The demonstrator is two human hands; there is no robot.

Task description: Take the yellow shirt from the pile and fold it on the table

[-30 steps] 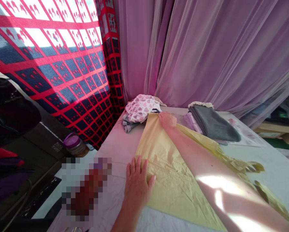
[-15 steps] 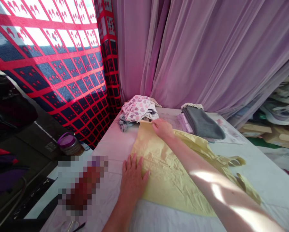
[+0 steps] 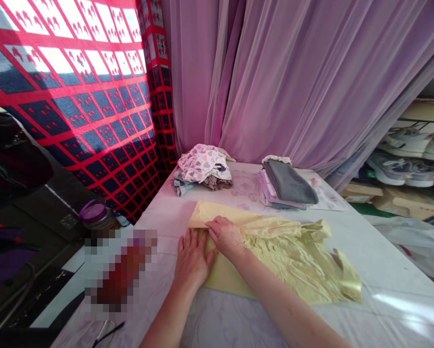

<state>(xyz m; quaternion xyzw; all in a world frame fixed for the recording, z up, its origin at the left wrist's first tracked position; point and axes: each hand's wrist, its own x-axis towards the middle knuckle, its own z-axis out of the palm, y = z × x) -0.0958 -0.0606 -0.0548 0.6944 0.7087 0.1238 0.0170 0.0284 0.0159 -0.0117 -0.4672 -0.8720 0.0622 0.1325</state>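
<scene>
My left hand (image 3: 192, 258) lies flat and open, fingers spread, pressing down at the left edge of the pale yellow garment (image 3: 289, 256), with the palm partly on the white tabletop (image 3: 383, 295). My right hand (image 3: 226, 237) rests just beside it on top of the same fabric, fingers together and slightly curled over a folded-back layer; I can't tell whether it is actually pinching the cloth or only pressing on it. The garment lies on the table near me, smooth and doubled at its left end, and crumpled toward its right end. Beyond the garment, on the table, sits a heart-print cloth (image 3: 202, 163) on top of a small pile of other clothes, and to the right of that pile lies a folded grey cloth (image 3: 288, 181) on folded lilac fabric (image 3: 269, 191). Left of the garment, past the table edge, stands a jar with a purple lid (image 3: 94, 215), and a pixelated object (image 3: 119, 270) sits between the jar and my left hand. Behind the garment hang sheer mauve curtains (image 3: 293, 82) and a red-and-navy patterned cloth (image 3: 75, 96).
</scene>
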